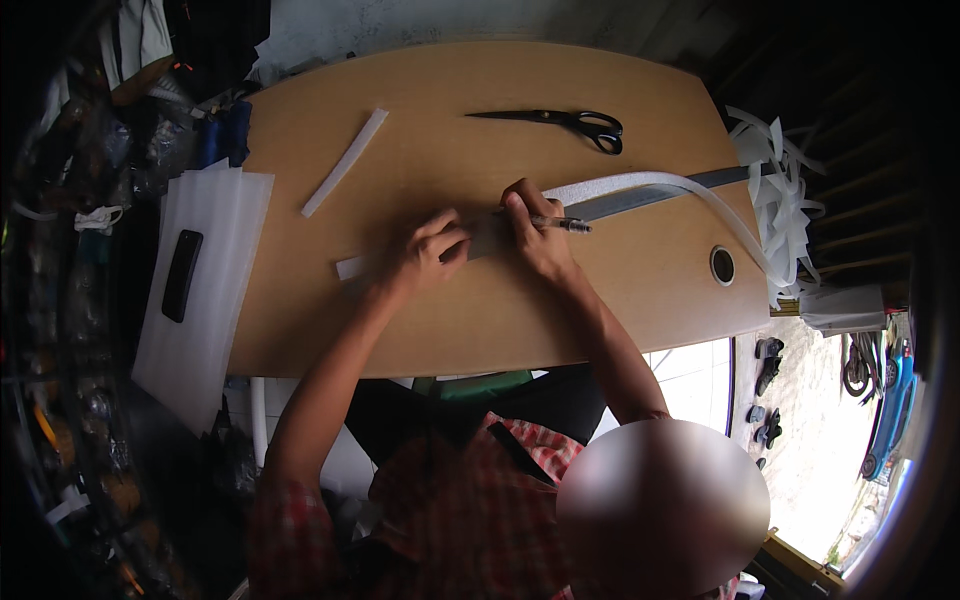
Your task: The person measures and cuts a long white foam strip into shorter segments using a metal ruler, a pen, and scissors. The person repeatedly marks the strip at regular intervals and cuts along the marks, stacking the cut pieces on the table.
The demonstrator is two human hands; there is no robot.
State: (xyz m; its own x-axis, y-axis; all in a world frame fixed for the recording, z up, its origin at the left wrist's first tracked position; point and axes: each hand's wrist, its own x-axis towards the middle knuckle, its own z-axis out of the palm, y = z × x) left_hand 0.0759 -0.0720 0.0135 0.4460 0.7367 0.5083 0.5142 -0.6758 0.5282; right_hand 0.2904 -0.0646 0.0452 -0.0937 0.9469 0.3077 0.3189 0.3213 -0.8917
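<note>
"Pinched in the right hand (pixel 533 232) was a pen (pixel 574 225). What about the left hand (pixel 430 250)?"

"Its fingers curled down over a pale strip; I couldn't tell whether they pinched it or only pressed."

"Where was the pale strip (pixel 350 268)?"

"On the table (pixel 470 330), its end poking out past the left hand. A white band (pixel 640 180) arched from the right hand toward the table's right edge, near a dark grey bar (pixel 620 204)."

"What would have made for good work there?"

"Firm, even pressure from the left, I'd judge, the strip lying straight, and a light pen so nothing slid."

"And the arms?"

"Both forearms (pixel 335 375) reached over the near edge and slanted inward. The hands were near each other but apart, the pen's back end pointing right."
</note>
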